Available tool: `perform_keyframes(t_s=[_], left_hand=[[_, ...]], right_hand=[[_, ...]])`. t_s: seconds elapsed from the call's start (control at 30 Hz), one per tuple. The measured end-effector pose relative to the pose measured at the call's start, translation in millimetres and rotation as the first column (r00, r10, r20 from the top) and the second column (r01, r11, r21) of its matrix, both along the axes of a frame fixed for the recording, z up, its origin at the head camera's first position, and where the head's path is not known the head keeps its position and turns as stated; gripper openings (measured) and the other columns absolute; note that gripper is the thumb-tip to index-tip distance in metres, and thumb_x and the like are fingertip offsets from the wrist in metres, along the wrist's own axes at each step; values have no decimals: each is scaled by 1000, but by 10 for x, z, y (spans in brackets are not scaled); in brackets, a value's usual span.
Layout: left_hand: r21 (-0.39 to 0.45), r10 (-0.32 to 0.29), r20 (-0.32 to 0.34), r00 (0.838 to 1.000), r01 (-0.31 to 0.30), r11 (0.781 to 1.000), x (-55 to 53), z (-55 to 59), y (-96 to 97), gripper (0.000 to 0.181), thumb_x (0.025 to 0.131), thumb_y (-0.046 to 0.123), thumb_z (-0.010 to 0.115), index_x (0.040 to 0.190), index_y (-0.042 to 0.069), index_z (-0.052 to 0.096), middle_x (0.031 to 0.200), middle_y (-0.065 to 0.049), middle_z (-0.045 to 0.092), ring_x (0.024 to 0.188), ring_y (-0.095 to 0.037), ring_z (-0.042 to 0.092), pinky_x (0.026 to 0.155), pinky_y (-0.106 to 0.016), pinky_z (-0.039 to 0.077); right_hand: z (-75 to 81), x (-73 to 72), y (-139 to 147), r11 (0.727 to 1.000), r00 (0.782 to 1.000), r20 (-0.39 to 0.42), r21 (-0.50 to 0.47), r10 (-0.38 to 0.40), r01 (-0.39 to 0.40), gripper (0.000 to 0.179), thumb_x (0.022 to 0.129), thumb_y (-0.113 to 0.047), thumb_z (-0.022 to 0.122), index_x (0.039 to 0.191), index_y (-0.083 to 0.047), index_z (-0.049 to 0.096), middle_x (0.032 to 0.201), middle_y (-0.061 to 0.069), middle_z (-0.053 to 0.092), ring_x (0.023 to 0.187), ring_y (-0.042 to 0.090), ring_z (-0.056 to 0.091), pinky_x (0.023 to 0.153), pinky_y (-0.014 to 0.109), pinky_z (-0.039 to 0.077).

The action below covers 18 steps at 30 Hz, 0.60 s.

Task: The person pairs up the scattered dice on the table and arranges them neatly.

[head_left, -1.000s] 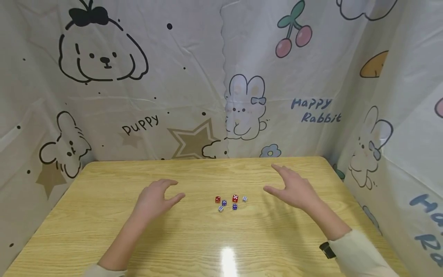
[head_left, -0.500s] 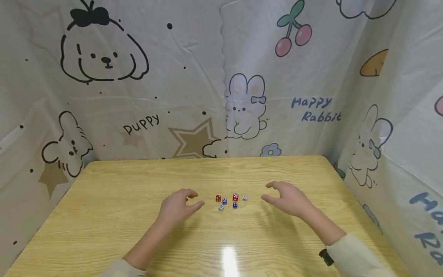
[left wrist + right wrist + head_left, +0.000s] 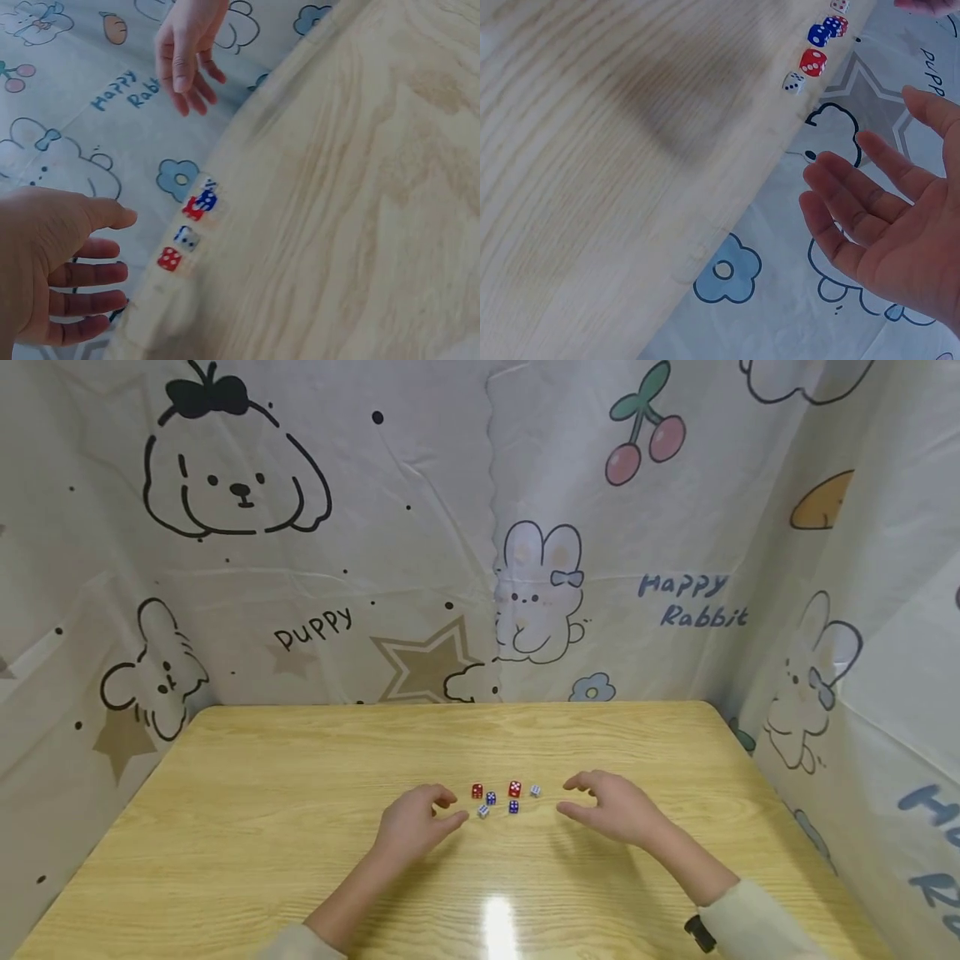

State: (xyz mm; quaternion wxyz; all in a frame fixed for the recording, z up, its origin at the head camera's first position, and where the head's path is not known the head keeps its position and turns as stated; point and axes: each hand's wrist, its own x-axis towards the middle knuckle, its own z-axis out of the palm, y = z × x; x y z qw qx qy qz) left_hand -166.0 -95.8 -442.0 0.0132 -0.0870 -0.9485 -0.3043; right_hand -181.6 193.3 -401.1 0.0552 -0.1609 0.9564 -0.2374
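Several small dice lie in a loose cluster on the wooden table, in red, blue and white. On the cluster's left is a red die (image 3: 477,791), with a blue die (image 3: 491,797) and a white die (image 3: 483,811) close by. Toward the right lie a larger red die (image 3: 514,788), a second blue die (image 3: 513,807) and a second white die (image 3: 535,791). My left hand (image 3: 417,821) hovers just left of the dice, fingers relaxed, holding nothing. From the right my right hand (image 3: 617,807) faces them, its fingers loosely spread and nothing in its grasp.
The light wooden table (image 3: 285,793) reaches back to a white printed curtain (image 3: 420,527), which also hangs along both sides. A bright light reflection shows on the table near the front. A dark band (image 3: 700,933) sits at the right sleeve.
My left hand has moved right, up close to the dice. My right hand has come down and slightly left toward them, its fingers a little more bent. The dice lie as before.
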Motion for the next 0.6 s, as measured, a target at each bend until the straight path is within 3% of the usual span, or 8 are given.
perform_keyframes(t_s=[0.23, 0.6], left_hand=[[18, 2, 32, 999, -3, 1000, -44, -97, 121, 31, 81, 40, 69, 99, 14, 68, 96, -1, 68, 81, -14, 62, 67, -32, 49], [6, 14, 10, 1000, -14, 1000, -95, -209, 237, 30, 80, 38, 70, 96, 13, 69, 92, -1, 67, 84, -17, 62, 70, -33, 50]], right_hand=[[-76, 17, -45, 1000, 1000, 18, 4, 6, -6, 38, 86, -38, 64, 113, -10, 65, 112, 8, 66, 99, 27, 62, 81, 42, 50], [-172, 32, -106, 1000, 999, 31, -15, 12, -11, 31, 86, -33, 65, 108, -11, 66, 106, 5, 67, 92, 21, 62, 79, 39, 50]])
